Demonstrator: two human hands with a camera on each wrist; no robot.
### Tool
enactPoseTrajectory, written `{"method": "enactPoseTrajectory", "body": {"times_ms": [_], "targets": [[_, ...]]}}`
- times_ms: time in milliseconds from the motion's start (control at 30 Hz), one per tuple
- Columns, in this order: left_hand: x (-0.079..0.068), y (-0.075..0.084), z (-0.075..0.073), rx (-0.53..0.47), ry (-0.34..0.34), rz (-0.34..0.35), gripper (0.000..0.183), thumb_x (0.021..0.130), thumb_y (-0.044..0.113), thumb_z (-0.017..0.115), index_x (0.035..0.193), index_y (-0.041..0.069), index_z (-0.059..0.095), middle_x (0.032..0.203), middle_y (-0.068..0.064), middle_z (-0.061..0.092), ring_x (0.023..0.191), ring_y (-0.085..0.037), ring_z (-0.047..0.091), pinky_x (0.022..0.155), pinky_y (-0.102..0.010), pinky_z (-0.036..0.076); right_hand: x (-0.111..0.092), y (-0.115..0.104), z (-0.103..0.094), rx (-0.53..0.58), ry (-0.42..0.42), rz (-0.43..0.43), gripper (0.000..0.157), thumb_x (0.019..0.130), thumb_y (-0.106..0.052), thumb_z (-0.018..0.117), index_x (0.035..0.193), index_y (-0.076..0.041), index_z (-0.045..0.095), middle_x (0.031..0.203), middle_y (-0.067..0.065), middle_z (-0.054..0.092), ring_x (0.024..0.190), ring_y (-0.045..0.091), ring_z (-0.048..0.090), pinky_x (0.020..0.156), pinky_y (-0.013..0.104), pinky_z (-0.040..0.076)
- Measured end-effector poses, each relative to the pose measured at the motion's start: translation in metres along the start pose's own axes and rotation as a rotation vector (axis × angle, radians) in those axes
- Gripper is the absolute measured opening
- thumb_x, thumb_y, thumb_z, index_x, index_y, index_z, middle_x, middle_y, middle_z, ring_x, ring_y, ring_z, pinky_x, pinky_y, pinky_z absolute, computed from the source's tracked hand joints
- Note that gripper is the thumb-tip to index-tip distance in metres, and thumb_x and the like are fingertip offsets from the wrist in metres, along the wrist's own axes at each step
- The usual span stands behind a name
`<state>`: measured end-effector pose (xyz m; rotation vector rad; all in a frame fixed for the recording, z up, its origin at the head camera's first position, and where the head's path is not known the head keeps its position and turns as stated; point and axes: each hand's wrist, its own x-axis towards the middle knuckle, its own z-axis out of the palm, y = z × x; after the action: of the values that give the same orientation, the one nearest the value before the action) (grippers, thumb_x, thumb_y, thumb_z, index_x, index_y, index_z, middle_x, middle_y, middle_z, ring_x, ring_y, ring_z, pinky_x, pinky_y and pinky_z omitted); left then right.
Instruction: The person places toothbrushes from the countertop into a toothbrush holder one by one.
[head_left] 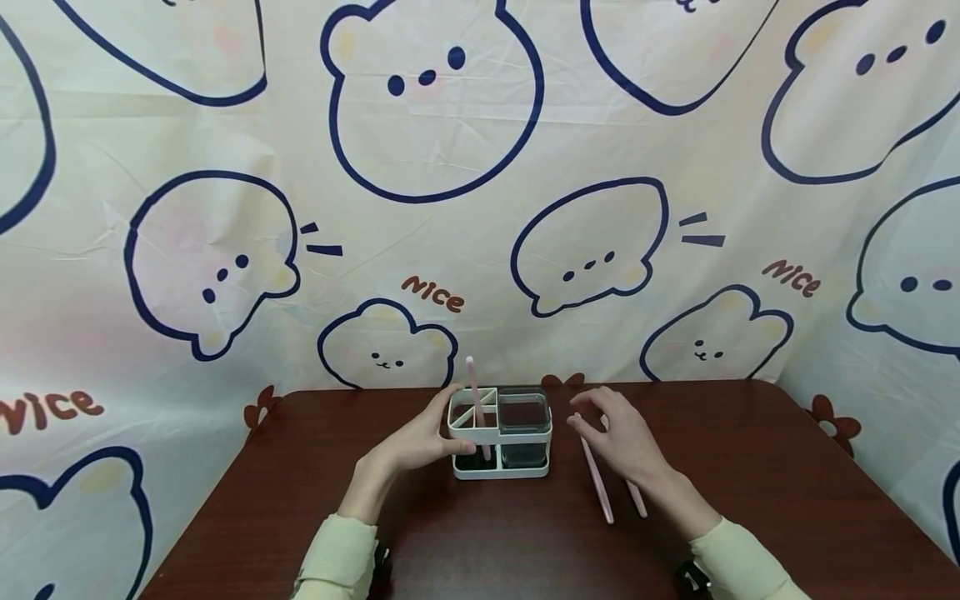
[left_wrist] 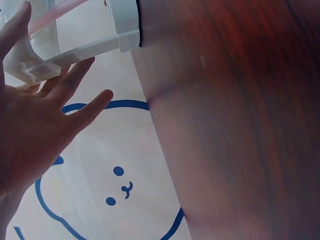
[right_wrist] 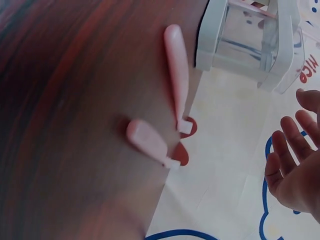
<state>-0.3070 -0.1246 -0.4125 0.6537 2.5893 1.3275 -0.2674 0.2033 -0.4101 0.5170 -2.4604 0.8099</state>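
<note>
A white toothbrush holder with divided compartments stands near the table's far edge. One pink toothbrush leans upright in its left part. My left hand grips the holder's left side, thumb at the front and fingers behind; in the left wrist view the hand spans the holder's white frame. Over the table right of the holder is my right hand, fingers loosely bent and holding nothing. Two pink toothbrushes lie on the table beneath it, their white heads pointing to the far edge.
A clear cup sits in the right part of the holder. The dark brown wooden table ends just behind it, where a cream cloth printed with blue cartoon outlines hangs.
</note>
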Motion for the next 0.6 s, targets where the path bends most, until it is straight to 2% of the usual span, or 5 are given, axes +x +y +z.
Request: {"method": "enactPoseTrajectory", "body": {"times_ms": [200,367,600], "targets": [[0.000,0.000,0.000,0.004,0.002,-0.005,0.093,0.083,0.026,0.081,0.155,0.023,0.023,0.156,-0.007,0.030,0.139,-0.028,0.035,0.115,-0.064,0.025,-0.003,0.012,-0.002,0.016,-0.045,0.041,0.020,0.091,-0.025,0.073,0.109,-0.016,0.069,0.097,0.001,0.066,0.083,0.016,0.056,0.068,0.027,0.048],[0.000,0.000,0.000,0.009,-0.002,-0.005,0.093,0.083,0.027,0.081,0.155,0.022,0.022,0.156,-0.008,0.030,0.139,-0.029,0.035,0.115,-0.064,0.026,-0.008,0.021,-0.005,0.022,-0.106,0.093,0.022,0.091,-0.026,0.073,0.111,-0.018,0.068,0.095,-0.003,0.063,0.081,0.015,0.055,0.067,0.026,0.048],[0.000,0.000,-0.001,0.017,-0.001,-0.025,0.096,0.082,0.032,0.081,0.156,0.021,0.021,0.158,-0.008,0.027,0.141,-0.028,0.033,0.115,-0.063,0.026,-0.014,0.038,-0.010,0.010,-0.189,0.133,0.030,0.092,-0.027,0.072,0.117,-0.013,0.066,0.096,-0.002,0.062,0.085,0.019,0.057,0.070,0.026,0.048]]}}
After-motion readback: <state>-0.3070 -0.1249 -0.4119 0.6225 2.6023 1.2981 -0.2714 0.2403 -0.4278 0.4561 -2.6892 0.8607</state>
